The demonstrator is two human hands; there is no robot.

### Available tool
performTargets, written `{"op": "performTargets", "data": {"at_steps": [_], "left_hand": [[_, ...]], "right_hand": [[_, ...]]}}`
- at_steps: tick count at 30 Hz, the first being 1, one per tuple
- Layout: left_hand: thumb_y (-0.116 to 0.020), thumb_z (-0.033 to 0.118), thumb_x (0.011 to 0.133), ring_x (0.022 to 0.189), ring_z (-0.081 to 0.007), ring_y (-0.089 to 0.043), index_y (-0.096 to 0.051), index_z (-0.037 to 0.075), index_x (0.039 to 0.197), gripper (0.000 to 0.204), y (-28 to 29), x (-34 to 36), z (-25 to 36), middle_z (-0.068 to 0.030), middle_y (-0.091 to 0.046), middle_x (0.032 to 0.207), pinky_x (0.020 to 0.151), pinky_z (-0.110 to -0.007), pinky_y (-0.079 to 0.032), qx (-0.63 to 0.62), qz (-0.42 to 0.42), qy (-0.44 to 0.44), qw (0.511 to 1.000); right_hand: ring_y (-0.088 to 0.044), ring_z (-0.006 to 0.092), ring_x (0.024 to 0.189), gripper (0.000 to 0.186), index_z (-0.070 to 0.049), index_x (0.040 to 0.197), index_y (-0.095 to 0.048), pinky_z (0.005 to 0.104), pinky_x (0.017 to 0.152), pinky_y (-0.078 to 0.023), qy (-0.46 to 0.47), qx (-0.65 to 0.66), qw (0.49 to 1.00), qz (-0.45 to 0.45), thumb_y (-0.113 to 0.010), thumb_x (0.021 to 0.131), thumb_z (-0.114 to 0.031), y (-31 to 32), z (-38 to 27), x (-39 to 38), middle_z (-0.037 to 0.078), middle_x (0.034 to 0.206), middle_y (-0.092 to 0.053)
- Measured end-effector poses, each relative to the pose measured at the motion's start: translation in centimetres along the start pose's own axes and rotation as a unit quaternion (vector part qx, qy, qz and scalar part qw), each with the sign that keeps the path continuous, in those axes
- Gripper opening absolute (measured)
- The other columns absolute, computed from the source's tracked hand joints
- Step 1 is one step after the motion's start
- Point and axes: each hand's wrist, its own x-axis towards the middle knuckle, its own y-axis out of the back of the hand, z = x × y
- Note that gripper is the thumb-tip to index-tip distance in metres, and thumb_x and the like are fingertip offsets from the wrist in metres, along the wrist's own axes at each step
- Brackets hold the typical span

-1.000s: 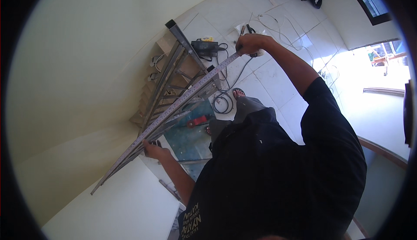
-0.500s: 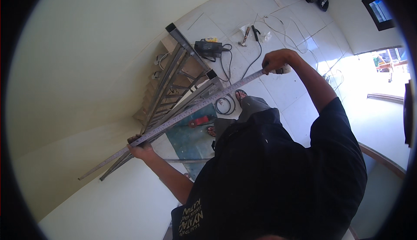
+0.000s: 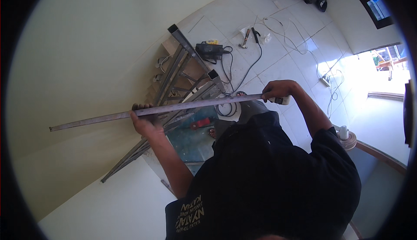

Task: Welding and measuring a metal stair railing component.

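Note:
A long tape measure blade [image 3: 195, 104] stretches across in front of me, its free end reaching out past my left hand toward the wall. My right hand [image 3: 278, 90] is closed on the tape at its right end. A pale rounded case [image 3: 284, 100] shows just under that hand. My left hand [image 3: 147, 122] wraps round the blade farther left, partly smeared by motion. Beneath the blade stands a grey metal frame [image 3: 173, 72] of square tubing with several crossbars. Its lower end runs toward the lower left.
On the white tiled floor lie a black welding machine [image 3: 210, 51], a hammer [image 3: 245, 39], an electrode holder [image 3: 255, 35] and looping cables. A red tool [image 3: 201, 123] rests on a teal sheet [image 3: 184, 142]. A woven round item [image 3: 347, 141] and a white cup [image 3: 343, 132] sit at right.
The tape has swung flatter and its free end has risen up the left side. My right hand has come lower; my left hand has moved up, off the frame's lower part.

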Motion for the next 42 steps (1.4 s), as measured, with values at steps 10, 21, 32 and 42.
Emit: {"op": "performTargets", "data": {"at_steps": [10,21,32,42], "left_hand": [[-0.053,0.033,0.091,0.08,-0.0175,-0.059,-0.057,-0.003,0.103,0.038,-8.3,-8.6,-8.9,-0.0101,-0.064,0.087,0.078,-0.031,-0.046,0.4,-0.286,0.065,0.869],[-0.061,0.023,0.085,0.075,-0.0159,-0.063,-0.061,-0.001,0.095,0.026,-3.7,-12.7,-14.8,-0.0115,-0.065,0.08,0.07,-0.029,-0.048,0.465,-0.335,0.093,0.814],[-0.06,0.021,0.086,0.064,-0.0095,-0.051,-0.062,0.001,0.087,0.02,-3.2,-6.1,-14.2,-0.0018,-0.058,0.07,0.06,-0.025,-0.042,0.484,-0.231,0.0,0.844],[-0.061,0.02,0.08,0.07,-0.0204,-0.061,-0.063,0.0,0.089,0.022,7.3,-8.3,-16.5,-0.0113,-0.065,0.077,0.067,-0.032,-0.047,0.554,-0.151,0.03,0.818]], "right_hand": [[-0.058,0.0149,0.086,0.038,-0.003,0.104,-0.064,0.0312,0.081,-0.045,0.112,0.111,0.984,0.084,-0.049,0.091,-0.036,-3.3,-2.9,0.6,0.009,0.093,-0.065],[-0.056,0.0111,0.073,0.038,0.002,0.09,-0.065,0.0267,0.07,-0.046,0.129,0.356,0.905,0.193,-0.046,0.094,-0.031,-5.3,-2.8,0.8,0.006,0.079,-0.062],[-0.054,0.0125,0.064,0.042,0.0,0.079,-0.065,0.0277,0.061,-0.044,0.081,0.397,0.903,0.14,-0.047,0.091,-0.036,-6.7,-5.6,6.4,0.006,0.071,-0.06],[-0.053,0.0118,0.063,0.043,0.001,0.08,-0.065,0.0278,0.059,-0.044,0.079,0.413,0.897,0.133,-0.047,0.091,-0.037,-6.7,-6.4,7.5,0.005,0.07,-0.06]]}}
